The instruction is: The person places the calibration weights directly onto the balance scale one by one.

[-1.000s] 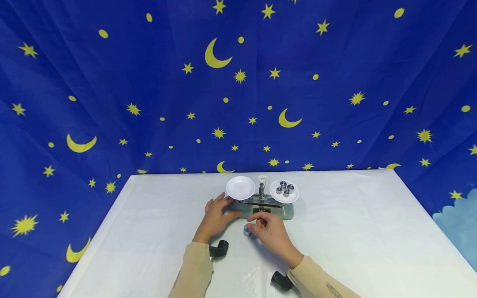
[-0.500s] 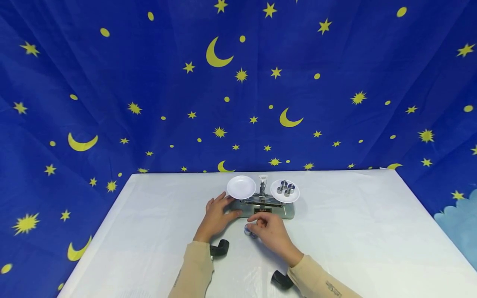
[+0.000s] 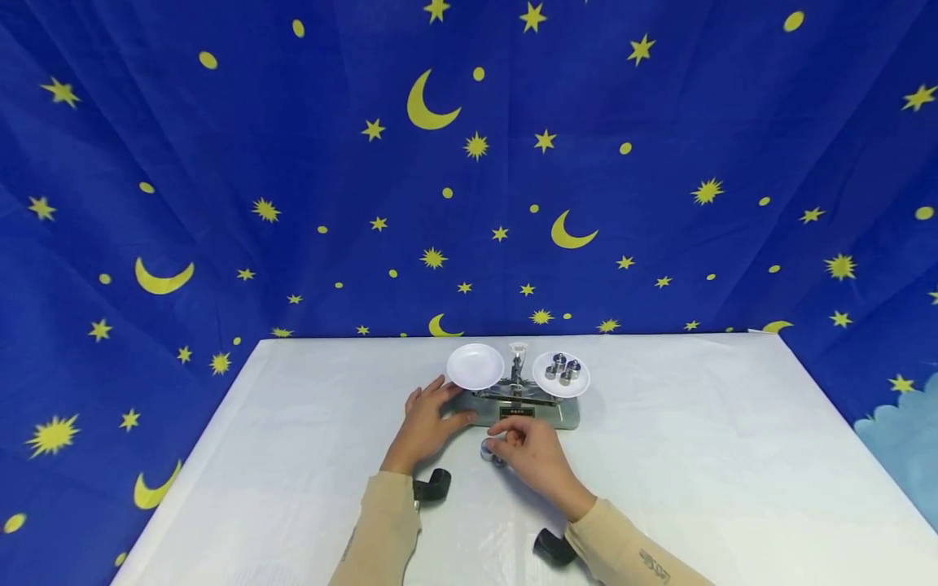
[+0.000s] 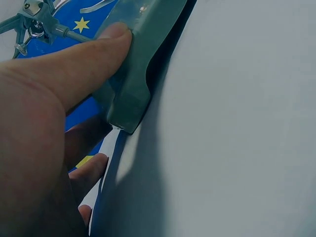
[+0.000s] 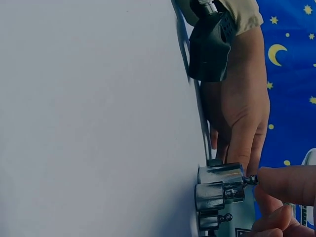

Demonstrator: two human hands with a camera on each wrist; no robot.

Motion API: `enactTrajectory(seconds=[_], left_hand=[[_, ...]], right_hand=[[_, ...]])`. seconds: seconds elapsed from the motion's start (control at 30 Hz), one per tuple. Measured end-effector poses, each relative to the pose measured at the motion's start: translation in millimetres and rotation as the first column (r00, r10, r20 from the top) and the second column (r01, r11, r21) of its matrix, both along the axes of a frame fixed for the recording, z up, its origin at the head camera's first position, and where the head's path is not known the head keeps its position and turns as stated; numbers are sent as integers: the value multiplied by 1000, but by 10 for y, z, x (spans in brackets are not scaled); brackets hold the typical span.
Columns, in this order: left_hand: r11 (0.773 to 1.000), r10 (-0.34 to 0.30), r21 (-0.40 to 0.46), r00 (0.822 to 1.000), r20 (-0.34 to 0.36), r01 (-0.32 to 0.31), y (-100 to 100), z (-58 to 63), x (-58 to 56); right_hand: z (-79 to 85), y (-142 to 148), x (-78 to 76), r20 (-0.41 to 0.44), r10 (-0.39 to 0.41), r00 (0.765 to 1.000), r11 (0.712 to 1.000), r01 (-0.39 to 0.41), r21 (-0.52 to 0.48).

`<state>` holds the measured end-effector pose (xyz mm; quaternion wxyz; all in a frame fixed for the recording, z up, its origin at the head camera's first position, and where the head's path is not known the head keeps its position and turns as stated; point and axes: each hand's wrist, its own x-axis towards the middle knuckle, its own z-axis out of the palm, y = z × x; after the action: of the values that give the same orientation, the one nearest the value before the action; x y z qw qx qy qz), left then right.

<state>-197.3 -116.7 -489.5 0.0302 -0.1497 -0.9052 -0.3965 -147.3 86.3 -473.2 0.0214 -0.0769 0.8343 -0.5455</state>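
Observation:
A small balance scale (image 3: 545, 415) with a green base stands at the table's back. My left hand (image 3: 425, 427) grips the base's left end, thumb (image 4: 116, 42) on the front and other fingers behind. In front of the scale stand several metal weights (image 3: 487, 450), with knobs on top, partly hidden by my right hand (image 3: 538, 464). In the right wrist view, a fingertip (image 5: 276, 177) of that hand meets the knob of the largest weight (image 5: 217, 174), the other fingers bent; it seems to pinch the knob. The left pan (image 3: 475, 367) is bare; the right pan (image 3: 544, 387) carries several weights.
A white-covered table (image 3: 703, 456) extends to both sides of the scale. Behind it hangs a blue curtain (image 3: 352, 163) with yellow moons and stars. Black wrist devices (image 3: 432, 486) sit at both sleeves, close over the table.

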Motion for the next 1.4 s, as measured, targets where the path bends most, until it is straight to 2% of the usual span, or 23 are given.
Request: enactTrajectory(seconds=[0.27,0.5,0.97,1.4], left_hand=[[1000,-7,-13,1000,-12,6,-4,-14,-2],[1000,-2,-6,1000,10,2,7,8,4],[1000,-7,3,1000,17,7,0,4,22],[1000,-8,1,1000,-15,8,-9,-10,1]], right_hand=[[1,15,4,-11,19,1000,999,-19,30],[11,28,6,-17,28,999,998,-27,61],[-4,34,39,-76,51,996,990,-40,134],[21,26,28,-89,65,994,987,-51,152]])
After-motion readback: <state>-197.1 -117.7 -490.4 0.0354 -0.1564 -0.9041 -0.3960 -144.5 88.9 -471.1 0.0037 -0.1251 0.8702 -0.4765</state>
